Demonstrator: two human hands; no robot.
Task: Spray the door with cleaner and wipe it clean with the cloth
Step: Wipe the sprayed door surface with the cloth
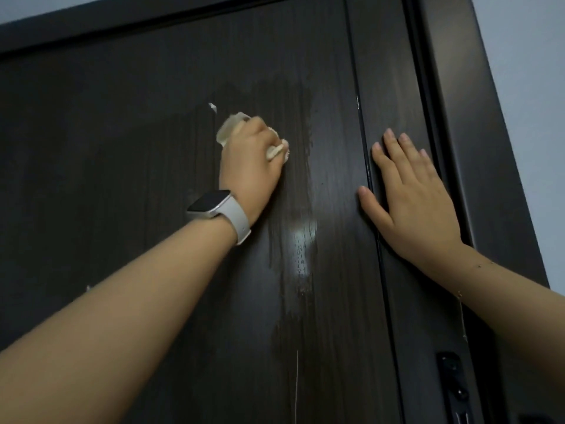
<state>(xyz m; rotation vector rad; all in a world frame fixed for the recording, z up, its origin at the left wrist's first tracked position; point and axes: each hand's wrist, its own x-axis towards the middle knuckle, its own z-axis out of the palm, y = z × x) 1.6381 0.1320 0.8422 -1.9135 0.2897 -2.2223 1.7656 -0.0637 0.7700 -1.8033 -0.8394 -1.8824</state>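
**Cloth pressed to a wet dark door**

The left forearm reaches up from the lower left corner, with a pale wristwatch (pixel 218 211) strapped just below the wrist. The left hand (pixel 249 159) is closed in a tight grip around a bunched cream cloth (pixel 230 128), and holds it against the door (pixel 122 148). Folds of the cloth poke out above the knuckles and again at the thumb side, to the right of the fist. Just up and left of that grip, a small white fleck (pixel 212 107) sits on the dark wood-grain panel.

Around and to the right of the closed hand the panel shows a damp, streaky patch (pixel 293 117) with a ragged edge. Below the grip and slightly right, a bright wet glare (pixel 302 240) shines on the surface of the door, and thin runs trail downward from it.

Further right, a vertical groove (pixel 367 166) divides the main panel from a narrower strip. The right hand (pixel 412 197) lies flat across that groove, fingers spread and pointing up, palm on the door, holding nothing. Its thumb reaches left toward the wet patch; the hand is well apart from the cloth.

Right of this open hand runs the dark door frame (pixel 477 148), then a pale wall (pixel 535 87). Below the right wrist, near the bottom edge, part of a dark lock fitting (pixel 452 381) shows, too dim to read clearly.
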